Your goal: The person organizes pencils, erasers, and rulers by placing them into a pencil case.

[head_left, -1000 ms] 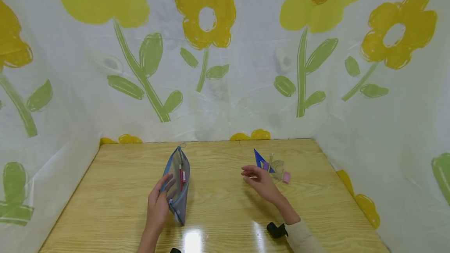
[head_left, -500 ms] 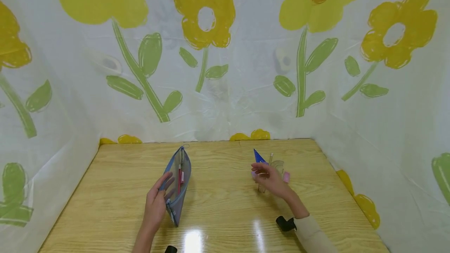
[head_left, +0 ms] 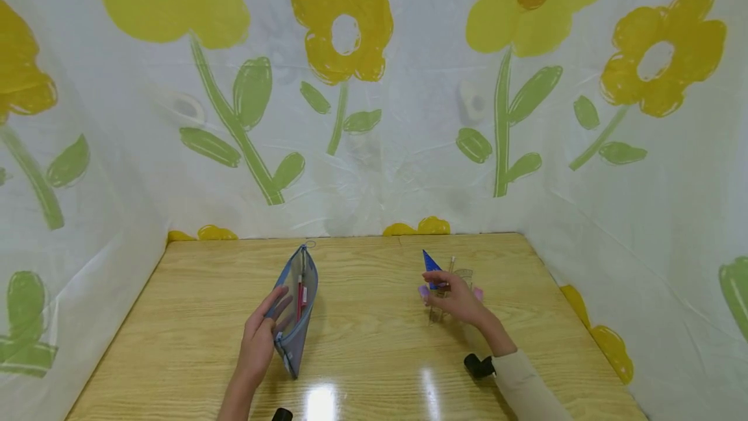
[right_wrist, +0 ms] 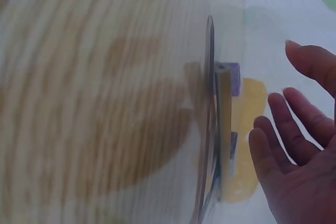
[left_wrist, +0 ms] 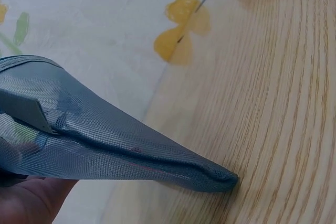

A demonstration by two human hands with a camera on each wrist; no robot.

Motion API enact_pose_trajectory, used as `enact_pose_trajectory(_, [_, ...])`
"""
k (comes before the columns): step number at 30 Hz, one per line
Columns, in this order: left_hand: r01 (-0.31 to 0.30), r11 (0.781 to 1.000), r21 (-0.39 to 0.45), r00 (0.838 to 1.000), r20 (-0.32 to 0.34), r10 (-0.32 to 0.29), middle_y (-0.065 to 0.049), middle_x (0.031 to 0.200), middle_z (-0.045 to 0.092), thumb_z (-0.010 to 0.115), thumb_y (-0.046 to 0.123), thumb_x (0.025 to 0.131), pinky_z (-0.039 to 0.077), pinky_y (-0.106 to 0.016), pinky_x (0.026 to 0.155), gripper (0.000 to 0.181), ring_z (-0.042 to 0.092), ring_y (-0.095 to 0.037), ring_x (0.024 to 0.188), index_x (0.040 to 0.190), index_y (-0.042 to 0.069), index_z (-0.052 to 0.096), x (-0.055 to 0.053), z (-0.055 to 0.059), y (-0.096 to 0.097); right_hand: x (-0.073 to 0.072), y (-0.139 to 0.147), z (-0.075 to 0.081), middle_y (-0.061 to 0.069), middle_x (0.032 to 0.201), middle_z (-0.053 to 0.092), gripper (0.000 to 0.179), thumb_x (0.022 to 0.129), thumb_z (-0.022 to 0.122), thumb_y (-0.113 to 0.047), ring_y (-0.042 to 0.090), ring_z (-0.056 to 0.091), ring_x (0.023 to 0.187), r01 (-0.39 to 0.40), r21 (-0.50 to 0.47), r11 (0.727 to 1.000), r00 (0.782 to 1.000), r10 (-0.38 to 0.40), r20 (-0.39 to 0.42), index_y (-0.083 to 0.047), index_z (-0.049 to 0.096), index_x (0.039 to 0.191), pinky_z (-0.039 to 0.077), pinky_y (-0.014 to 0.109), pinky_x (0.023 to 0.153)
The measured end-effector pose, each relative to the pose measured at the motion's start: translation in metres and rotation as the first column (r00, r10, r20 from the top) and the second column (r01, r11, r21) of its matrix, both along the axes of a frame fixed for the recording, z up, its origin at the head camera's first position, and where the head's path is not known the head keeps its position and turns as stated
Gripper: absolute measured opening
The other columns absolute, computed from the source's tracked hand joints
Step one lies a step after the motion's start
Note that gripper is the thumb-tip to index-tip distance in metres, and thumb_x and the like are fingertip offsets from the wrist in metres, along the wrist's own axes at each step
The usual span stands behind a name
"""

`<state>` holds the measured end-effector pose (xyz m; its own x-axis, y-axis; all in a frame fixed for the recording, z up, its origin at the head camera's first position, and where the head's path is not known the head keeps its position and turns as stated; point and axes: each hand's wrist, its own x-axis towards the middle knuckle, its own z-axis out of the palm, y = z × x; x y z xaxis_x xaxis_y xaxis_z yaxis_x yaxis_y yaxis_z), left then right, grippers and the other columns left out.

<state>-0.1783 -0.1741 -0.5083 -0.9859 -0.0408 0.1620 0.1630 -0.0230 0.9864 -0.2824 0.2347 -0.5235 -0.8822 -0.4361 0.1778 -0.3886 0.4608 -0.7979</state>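
Note:
In the head view my left hand (head_left: 260,338) grips a grey-blue mesh pencil case (head_left: 302,336) by its left side. The case stands unzipped, its mouth towards me, with a red pencil (head_left: 300,301) inside. My right hand (head_left: 458,301) hovers over a small pile, fingers loosely bent and apart. Around it lie a blue set square (head_left: 430,262), a pencil (head_left: 452,263), a clear protractor (head_left: 465,273), a pink eraser (head_left: 478,293) and a purple eraser (head_left: 423,292). The right wrist view shows the right palm holding nothing, beside a yellowish pencil (right_wrist: 224,124).
The wood-grain table (head_left: 362,356) runs back to a white flowered cloth (head_left: 409,167), which also hangs at both sides. A clear, flat piece (head_left: 435,316) lies partly below the right hand.
My right hand has moved right, over the pile, hiding more of it. The purple eraser now shows left of the fingers. My left hand keeps its grip on the pencil case, almost unmoved.

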Motion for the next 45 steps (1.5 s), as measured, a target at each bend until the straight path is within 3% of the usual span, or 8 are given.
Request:
enact_pose_trajectory(15, [-0.044,0.999,-0.027,0.999,0.012,0.045,-0.028,0.156,0.037,0.014,-0.011,0.095,0.05,-0.022,0.101,0.063,0.053,0.005,0.125,0.156,-0.006,0.03,0.0,-0.001,0.004,-0.009,0.006,-0.004,0.028,0.132,0.061,0.053,0.089,0.077,-0.012,0.043,0.06,0.116,0.012,0.08,0.997,1.0,-0.012,-0.003,0.009,0.058,0.134,0.054,0.055,0.095])
enact_pose_trajectory(23, [-0.047,0.997,-0.059,0.999,0.014,0.048,-0.027,0.156,0.039,0.014,-0.011,0.096,0.048,-0.039,0.108,0.062,0.052,0.002,0.127,0.156,-0.005,0.031,0.001,-0.001,0.004,-0.011,0.006,0.0,0.025,0.132,0.06,0.057,0.087,0.08,-0.012,0.041,0.059,0.116,0.039,0.119,0.992,0.999,-0.042,0.024,0.006,0.058,0.136,0.055,0.052,0.092])
enact_pose_trajectory(27, [-0.043,0.997,-0.059,0.999,-0.001,0.043,-0.027,0.155,0.04,0.014,-0.011,0.097,0.049,-0.033,0.106,0.062,0.053,0.004,0.126,0.156,-0.005,0.031,0.001,-0.001,0.004,-0.015,0.007,0.001,0.027,0.134,0.059,0.057,0.087,0.079,-0.01,0.043,0.058,0.119,-0.001,0.167,0.986,1.0,-0.002,0.012,0.008,0.057,0.137,0.054,0.054,0.095])
enact_pose_trajectory(31, [-0.041,0.998,-0.057,0.999,0.004,0.042,-0.027,0.155,0.04,0.014,-0.011,0.097,0.049,-0.03,0.105,0.062,0.053,0.003,0.126,0.155,-0.005,0.032,0.0,0.0,0.004,-0.019,0.008,0.001,0.025,0.13,0.06,0.056,0.087,0.079,-0.012,0.044,0.057,0.118,-0.057,0.277,0.959,0.997,0.07,-0.037,0.01,0.058,0.134,0.053,0.056,0.097])
enact_pose_trajectory(34, [-0.044,0.998,-0.053,0.999,0.019,0.045,-0.027,0.156,0.04,0.014,-0.011,0.096,0.048,-0.035,0.107,0.062,0.053,-0.008,0.131,0.155,-0.005,0.032,0.0,0.0,0.005,-0.022,0.009,0.001,0.021,0.126,0.062,0.052,0.088,0.079,-0.015,0.041,0.056,0.116,-0.071,0.339,0.938,0.995,0.093,-0.048,0.008,0.062,0.131,0.052,0.055,0.097])
enact_pose_trajectory(39, [-0.039,0.998,-0.056,0.999,0.033,0.041,-0.026,0.156,0.039,0.014,-0.011,0.096,0.044,-0.049,0.11,0.062,0.044,-0.034,0.139,0.156,-0.005,0.03,0.0,0.0,0.007,-0.023,0.008,-0.001,0.017,0.124,0.064,0.045,0.087,0.08,-0.015,0.038,0.054,0.115,-0.066,0.357,0.932,0.996,0.086,-0.041,0.003,0.067,0.126,0.051,0.054,0.097])
enact_pose_trajectory(41, [-0.04,0.998,-0.058,0.998,0.036,0.042,-0.026,0.156,0.039,0.014,-0.011,0.096,0.045,-0.047,0.11,0.063,0.046,-0.03,0.139,0.156,-0.005,0.03,0.0,0.0,0.007,-0.023,0.008,-0.001,0.016,0.123,0.064,0.044,0.087,0.08,-0.016,0.037,0.054,0.115,-0.059,0.361,0.931,0.996,0.078,-0.038,0.001,0.068,0.126,0.05,0.054,0.097])
enact_pose_trajectory(45, [-0.043,0.998,-0.049,0.999,0.025,0.045,-0.027,0.155,0.039,0.014,-0.011,0.095,0.049,-0.033,0.106,0.062,0.053,-0.007,0.131,0.155,-0.006,0.031,-0.001,-0.001,0.006,-0.024,0.007,-0.001,0.013,0.124,0.064,0.043,0.087,0.081,-0.018,0.037,0.053,0.117,-0.046,0.359,0.932,0.998,0.058,-0.022,-0.002,0.068,0.126,0.049,0.056,0.098])
